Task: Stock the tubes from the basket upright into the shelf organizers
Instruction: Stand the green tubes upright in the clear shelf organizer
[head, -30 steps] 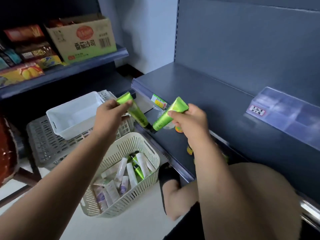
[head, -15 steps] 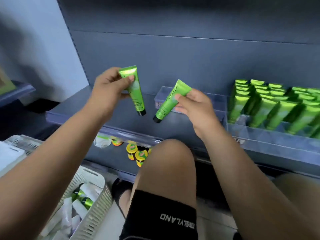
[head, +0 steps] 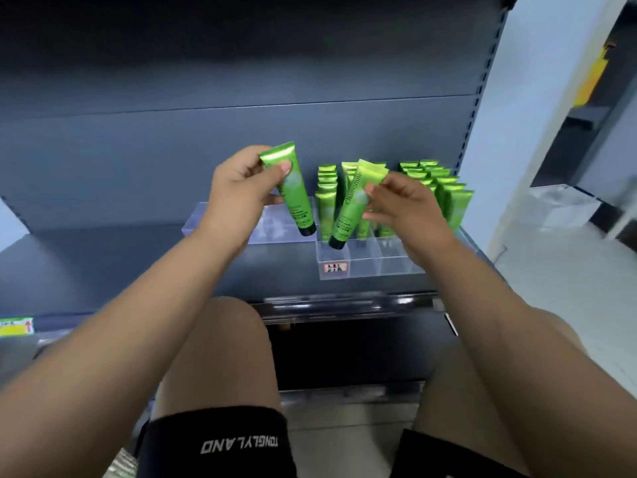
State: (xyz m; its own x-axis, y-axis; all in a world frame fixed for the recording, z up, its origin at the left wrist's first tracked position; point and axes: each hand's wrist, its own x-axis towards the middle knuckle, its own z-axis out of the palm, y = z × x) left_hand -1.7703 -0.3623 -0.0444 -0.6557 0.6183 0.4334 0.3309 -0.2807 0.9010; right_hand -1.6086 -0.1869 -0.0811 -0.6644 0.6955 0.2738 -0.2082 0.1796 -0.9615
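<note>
My left hand [head: 238, 191] pinches a green tube [head: 293, 191] near its crimped top, black cap hanging down, above the shelf. My right hand [head: 403, 208] holds a second green tube [head: 355, 205], tilted, its black cap just over the front left compartment of a clear organizer [head: 372, 267]. Several green tubes [head: 441, 188] stand upright, caps down, in the organizer's rear rows. A second clear organizer [head: 275, 225] sits to the left, behind my left hand, and looks empty. The basket is out of view.
The dark blue shelf [head: 103, 263] stretches left of the organizers with a yellow-green price label [head: 15, 326] on its front edge. My knees [head: 224, 343] are below the shelf edge. A white wall and pale floor [head: 568, 270] lie to the right.
The view has swung right from the basket to the organizers. Both hands carried their tubes over to the shelf; the right tube now hangs over the filled organizer's front row.
</note>
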